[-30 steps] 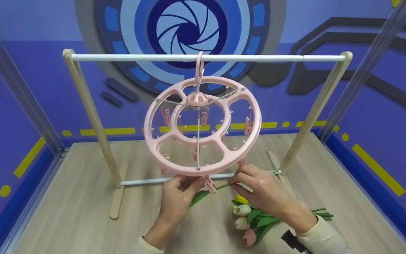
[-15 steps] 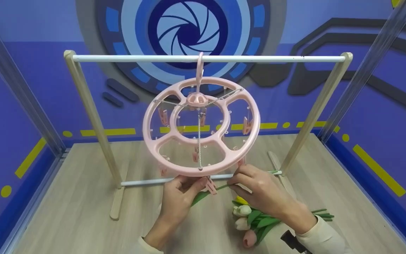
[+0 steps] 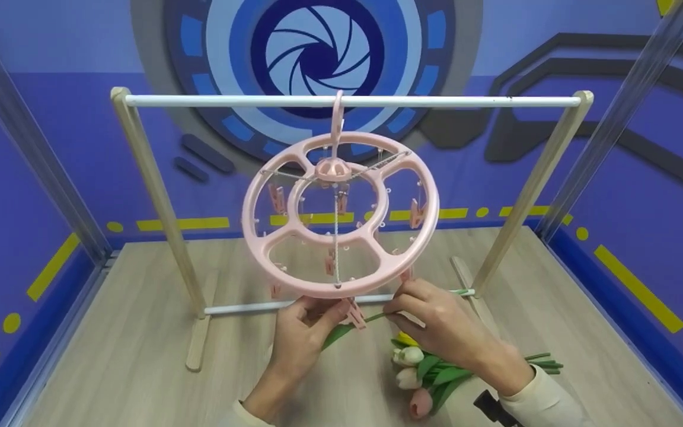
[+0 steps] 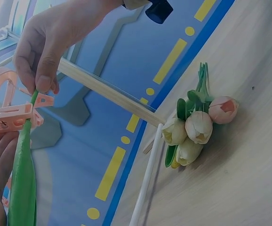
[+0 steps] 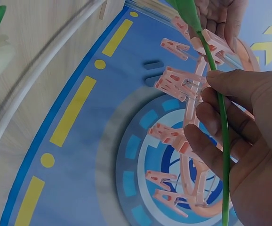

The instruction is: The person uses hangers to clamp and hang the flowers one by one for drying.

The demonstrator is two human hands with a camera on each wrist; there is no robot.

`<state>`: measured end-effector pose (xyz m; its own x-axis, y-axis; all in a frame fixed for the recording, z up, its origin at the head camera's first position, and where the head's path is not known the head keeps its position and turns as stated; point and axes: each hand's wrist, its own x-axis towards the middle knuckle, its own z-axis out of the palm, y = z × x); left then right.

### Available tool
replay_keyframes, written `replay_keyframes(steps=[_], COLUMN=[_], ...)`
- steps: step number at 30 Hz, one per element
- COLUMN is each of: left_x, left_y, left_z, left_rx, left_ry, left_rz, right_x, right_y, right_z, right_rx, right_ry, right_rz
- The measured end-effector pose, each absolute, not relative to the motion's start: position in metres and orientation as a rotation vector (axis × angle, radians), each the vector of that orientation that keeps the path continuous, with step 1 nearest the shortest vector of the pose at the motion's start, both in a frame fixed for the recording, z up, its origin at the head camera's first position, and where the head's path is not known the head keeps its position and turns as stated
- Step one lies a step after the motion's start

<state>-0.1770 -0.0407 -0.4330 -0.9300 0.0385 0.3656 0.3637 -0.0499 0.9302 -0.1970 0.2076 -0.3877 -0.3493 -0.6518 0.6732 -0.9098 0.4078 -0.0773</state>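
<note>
Below the front rim of a pink round clip hanger (image 3: 341,292), my left hand (image 3: 299,335) pinches one of its pink clothespins (image 3: 355,314) between thumb and fingers. A green flower stem (image 3: 375,316) with a long leaf (image 4: 23,176) runs across the clothespin's jaws, as the left wrist view shows. My right hand (image 3: 439,314) pinches that stem to the right of the clothespin; in the right wrist view the stem (image 5: 224,136) continues down past the palm. The flower end is mostly hidden behind my left hand.
The hanger hooks over the white top bar (image 3: 229,101) of a wooden-legged rack. Several other clothespins dangle from it. A bunch of tulips (image 4: 199,127), white, pink and yellow, lies on the wooden table (image 3: 140,356) under my right forearm. A white lower bar (image 3: 241,308) crosses behind my hands.
Both hands keep their grips on the clothespin and the stem. The hanger sways very slightly, and the whole scene sits a little lower in the head view.
</note>
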Motion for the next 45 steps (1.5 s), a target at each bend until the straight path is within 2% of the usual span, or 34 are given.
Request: replay_keyframes(steps=[21,35,45], left_x=[-0.170,-0.163,-0.170], left_y=[-0.054,-0.084,-0.093], left_z=[-0.441,-0.453,-0.457], left_rx=[-0.363,-0.098,-0.126], left_ry=[-2.028,-1.936,-1.861], left_rz=[-2.116,-1.994,-1.966], right_x=[-0.201,-0.211,-0.222], right_y=[0.221,0.244,0.262], right_z=[-0.390,-0.393,-0.396], right_rx=[1.343,1.275,1.324], right_ry=[-2.115,-2.114,-2.093], right_rz=[0.633,0.569,0.603])
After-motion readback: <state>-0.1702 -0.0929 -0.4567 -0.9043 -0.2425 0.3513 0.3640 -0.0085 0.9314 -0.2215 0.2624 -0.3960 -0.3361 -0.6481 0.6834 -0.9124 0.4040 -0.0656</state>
